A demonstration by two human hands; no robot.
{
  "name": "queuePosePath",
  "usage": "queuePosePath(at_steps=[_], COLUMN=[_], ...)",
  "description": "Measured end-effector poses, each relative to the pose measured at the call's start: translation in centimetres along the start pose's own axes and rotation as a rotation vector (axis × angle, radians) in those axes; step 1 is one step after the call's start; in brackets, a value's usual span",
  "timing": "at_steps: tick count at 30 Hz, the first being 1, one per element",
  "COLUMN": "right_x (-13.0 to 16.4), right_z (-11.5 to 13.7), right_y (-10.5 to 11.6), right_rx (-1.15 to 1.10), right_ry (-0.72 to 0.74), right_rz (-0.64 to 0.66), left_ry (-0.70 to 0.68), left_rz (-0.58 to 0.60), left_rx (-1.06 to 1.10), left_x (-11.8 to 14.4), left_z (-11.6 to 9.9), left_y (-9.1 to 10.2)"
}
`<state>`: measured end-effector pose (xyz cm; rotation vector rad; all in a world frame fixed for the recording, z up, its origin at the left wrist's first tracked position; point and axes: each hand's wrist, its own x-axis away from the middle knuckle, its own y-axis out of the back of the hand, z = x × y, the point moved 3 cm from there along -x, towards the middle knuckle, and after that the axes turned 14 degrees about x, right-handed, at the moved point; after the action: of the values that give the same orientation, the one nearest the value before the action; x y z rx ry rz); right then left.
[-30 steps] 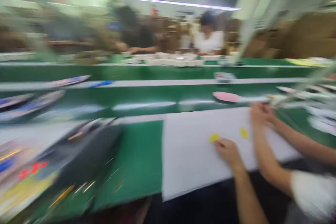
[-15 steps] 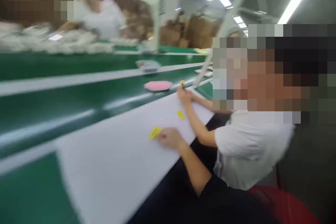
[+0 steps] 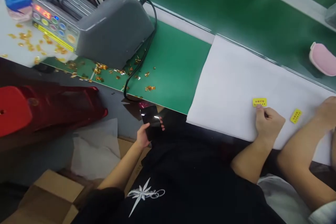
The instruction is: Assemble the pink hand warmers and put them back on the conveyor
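Note:
Held low beside the table edge is a black smartphone (image 3: 153, 120), its screen dark with glare. My left hand (image 3: 144, 133) is closed around it, thumb over the front and fingertips showing at the far side. On the white sheet (image 3: 231, 87), my right hand (image 3: 269, 122) is curled, a fingertip pressing the lower edge of a small yellow card (image 3: 259, 101) with dark printing. A second yellow card (image 3: 295, 116) lies to the right, between my right hand and a co-worker's forearm (image 3: 301, 140).
A grey tape dispenser (image 3: 112, 28) with a lit display stands at upper left, its black cable (image 3: 152, 38) looping over the edge. Amber tape scraps (image 3: 101, 68) lie around it. A pink oval item (image 3: 324, 58) is at far right. Red stools (image 3: 52, 108) and an open carton (image 3: 52, 190) are below left.
The view has swung left and down, bringing my left hand with the smartphone and the tape dispenser into sight. My right hand stays at the same yellow card.

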<state>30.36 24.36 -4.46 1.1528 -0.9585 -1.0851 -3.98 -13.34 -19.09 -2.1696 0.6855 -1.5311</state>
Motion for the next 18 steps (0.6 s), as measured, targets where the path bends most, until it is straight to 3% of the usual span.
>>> queuePosePath(at_steps=[3,14,18], right_x=[-0.9,-0.8,-0.5], right_z=[-1.8,-0.2,0.0], right_y=[0.8,1.3,1.4], right_rx=[0.055,0.026,0.06], right_ry=[-0.011,0.058,0.041], right_rz=[-0.069,-0.176,-0.188], left_ry=[0.027,-0.059,-0.041], left_rz=[-0.009,-0.06,0.008], left_rx=[-0.018,-0.096,-0.076], left_x=[-0.1,-0.4,0.5], left_z=[0.3,0.4,-0.1], left_y=[-0.2,-0.5,-1.8])
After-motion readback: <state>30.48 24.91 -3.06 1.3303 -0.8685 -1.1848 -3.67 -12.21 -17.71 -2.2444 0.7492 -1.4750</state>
